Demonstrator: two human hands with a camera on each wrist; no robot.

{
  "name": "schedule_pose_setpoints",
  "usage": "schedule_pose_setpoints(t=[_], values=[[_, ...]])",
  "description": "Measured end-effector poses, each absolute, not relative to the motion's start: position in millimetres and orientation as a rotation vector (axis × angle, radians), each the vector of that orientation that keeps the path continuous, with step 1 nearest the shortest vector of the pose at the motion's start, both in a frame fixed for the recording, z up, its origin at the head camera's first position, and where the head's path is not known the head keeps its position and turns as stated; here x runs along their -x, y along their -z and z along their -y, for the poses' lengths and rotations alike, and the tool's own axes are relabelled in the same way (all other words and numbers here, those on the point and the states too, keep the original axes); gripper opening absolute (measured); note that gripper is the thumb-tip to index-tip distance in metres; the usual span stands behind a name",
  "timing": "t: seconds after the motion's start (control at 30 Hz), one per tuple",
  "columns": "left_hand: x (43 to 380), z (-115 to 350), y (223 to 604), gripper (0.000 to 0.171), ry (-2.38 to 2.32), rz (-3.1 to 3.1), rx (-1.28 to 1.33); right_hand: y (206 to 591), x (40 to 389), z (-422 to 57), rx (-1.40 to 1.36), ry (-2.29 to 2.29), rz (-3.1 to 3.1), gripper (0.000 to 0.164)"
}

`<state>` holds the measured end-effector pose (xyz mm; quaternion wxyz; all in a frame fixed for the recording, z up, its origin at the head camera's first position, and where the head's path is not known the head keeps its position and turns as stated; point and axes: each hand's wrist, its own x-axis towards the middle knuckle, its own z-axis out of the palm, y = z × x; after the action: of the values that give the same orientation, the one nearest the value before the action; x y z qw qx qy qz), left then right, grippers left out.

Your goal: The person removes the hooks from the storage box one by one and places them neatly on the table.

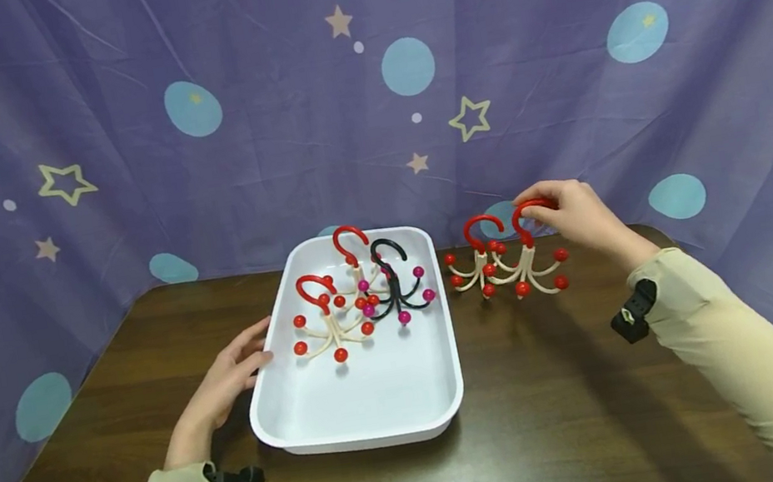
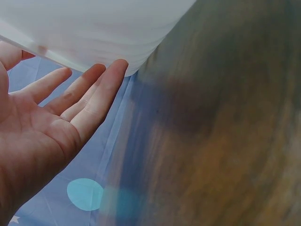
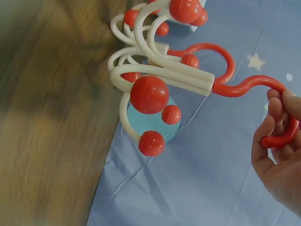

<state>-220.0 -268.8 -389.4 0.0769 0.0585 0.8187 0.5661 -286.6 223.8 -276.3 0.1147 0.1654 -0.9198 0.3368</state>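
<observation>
My right hand (image 1: 580, 214) grips the red hook of a white multi-arm hook hanger (image 1: 526, 259) with red ball tips, to the right of the white tray (image 1: 374, 399). In the right wrist view the fingers and thumb curl round that hook. A similar red-and-white hanger (image 1: 482, 261) stands just left of it, overlapped by it in the head view. My left hand (image 1: 222, 381) is at the tray's left side, fingers extended and fingertips at its outer wall (image 2: 108, 37). Inside the tray are two red-and-white hangers (image 1: 333, 329) (image 1: 357, 275) and a black hanger (image 1: 395, 290) with pink balls.
The tray stands on a dark brown wooden table (image 1: 536, 419). A purple curtain (image 1: 313, 160) with stars and blue ovals hangs behind and beside the table. The hangers in the tray crowd its far half, hooks upward.
</observation>
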Motion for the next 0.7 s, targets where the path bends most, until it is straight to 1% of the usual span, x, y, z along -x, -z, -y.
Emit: schedule_pose_setpoints(t=[0.7], values=[[221,270,390,0.059,-1.695,-2.455,-0.191,283,302,-254,-0.244,-0.882,2.658,0.023]])
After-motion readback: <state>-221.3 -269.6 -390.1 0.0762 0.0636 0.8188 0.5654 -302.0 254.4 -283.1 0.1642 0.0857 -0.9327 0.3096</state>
